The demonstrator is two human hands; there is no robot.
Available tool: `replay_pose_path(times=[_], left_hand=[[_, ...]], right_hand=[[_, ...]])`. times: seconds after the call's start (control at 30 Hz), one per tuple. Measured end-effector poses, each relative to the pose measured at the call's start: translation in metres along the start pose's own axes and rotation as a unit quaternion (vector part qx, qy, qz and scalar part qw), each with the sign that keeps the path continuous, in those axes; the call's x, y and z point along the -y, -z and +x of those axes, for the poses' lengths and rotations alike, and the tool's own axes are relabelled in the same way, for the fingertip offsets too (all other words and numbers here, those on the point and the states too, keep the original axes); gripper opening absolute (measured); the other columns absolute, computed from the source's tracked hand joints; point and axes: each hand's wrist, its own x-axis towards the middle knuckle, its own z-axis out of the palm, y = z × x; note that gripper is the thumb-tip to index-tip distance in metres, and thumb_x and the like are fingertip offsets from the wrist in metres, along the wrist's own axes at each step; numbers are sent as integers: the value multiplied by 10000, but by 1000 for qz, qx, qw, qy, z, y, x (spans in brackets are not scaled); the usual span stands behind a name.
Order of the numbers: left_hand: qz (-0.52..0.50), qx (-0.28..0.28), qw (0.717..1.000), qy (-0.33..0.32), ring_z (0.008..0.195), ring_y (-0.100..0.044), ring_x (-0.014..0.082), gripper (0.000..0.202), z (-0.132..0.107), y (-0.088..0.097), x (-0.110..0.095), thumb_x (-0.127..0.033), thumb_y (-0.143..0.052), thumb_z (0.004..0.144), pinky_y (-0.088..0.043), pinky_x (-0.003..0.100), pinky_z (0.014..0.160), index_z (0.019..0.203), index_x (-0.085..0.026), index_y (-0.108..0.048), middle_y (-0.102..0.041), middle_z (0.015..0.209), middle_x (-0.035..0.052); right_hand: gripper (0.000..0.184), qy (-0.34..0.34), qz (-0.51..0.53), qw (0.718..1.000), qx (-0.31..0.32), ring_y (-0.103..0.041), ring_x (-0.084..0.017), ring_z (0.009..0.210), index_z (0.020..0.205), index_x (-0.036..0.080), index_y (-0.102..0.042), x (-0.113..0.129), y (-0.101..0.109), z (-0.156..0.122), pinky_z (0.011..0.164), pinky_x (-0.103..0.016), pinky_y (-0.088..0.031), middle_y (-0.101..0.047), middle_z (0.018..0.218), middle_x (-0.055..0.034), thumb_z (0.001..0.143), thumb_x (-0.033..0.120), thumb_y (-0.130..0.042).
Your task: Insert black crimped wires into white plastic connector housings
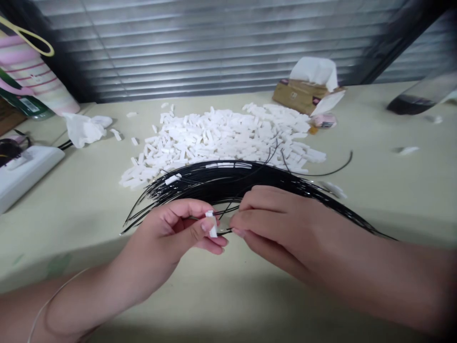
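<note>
Between the thumb and fingers of my left hand is a small white connector housing, held upright. Thin black wires run from its right side towards my right hand. The fingers of my right hand are pinched on a black wire, close beside the housing. Just beyond both hands lies a thick curved bundle of black wires, with bare shiny ends at the left. A few white housings rest on top of it. My right hand covers part of the bundle.
Behind the bundle spreads a large heap of white housings. A tissue pack stands at the back, a bottle of dark liquid at the right. On the left are a striped tumbler, crumpled tissue and a white power strip.
</note>
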Motion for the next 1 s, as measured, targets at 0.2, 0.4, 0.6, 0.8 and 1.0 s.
replay_pose_path(times=[0.2, 0.4, 0.6, 0.8, 1.0], left_hand=[[19, -3, 1000, 8, 646, -674, 86, 75, 0, -1, 0, -205, -666, 794, -558, 145, 641, 769, -139, -641, -668, 695, -24], [16, 1, 1000, 4, 642, -674, 87, 79, 0, -1, -1, -196, -658, 800, -557, 146, 639, 758, -135, -628, -666, 696, -23], [11, -6, 1000, 5, 644, -674, 89, 62, 0, -2, -1, -151, -637, 808, -552, 149, 637, 755, -130, -613, -660, 685, -21], [-3, -12, 1000, 8, 627, -670, 86, 68, -1, -5, -2, -111, -622, 810, -545, 143, 625, 747, -120, -598, -667, 668, -14], [-10, -11, 1000, 12, 617, -668, 86, 51, -1, -4, -2, -111, -618, 812, -541, 141, 612, 768, -114, -592, -675, 662, -6]], right_hand=[[280, 15, -24, 999, 18, -456, -141, 622, 680, 174, -631, 3, 0, 1, 559, -267, -358, -538, 635, -21, 847, 55, -441], [272, 3, -17, 1000, 13, -467, -135, 615, 708, 179, -632, 4, -1, 2, 554, -267, -354, -551, 655, -28, 862, 82, -430], [260, 22, -12, 1000, -1, -476, -135, 631, 686, 175, -617, 2, -4, 3, 553, -264, -354, -562, 667, -24, 850, 66, -448], [221, 42, 14, 999, -12, -486, -122, 660, 705, 154, -601, 4, -3, 3, 638, -249, -394, -580, 710, -14, 821, 22, -467], [220, 34, 6, 999, -12, -501, -109, 662, 697, 152, -594, 5, -2, 1, 605, -223, -393, -583, 714, -11, 798, -9, -482]])
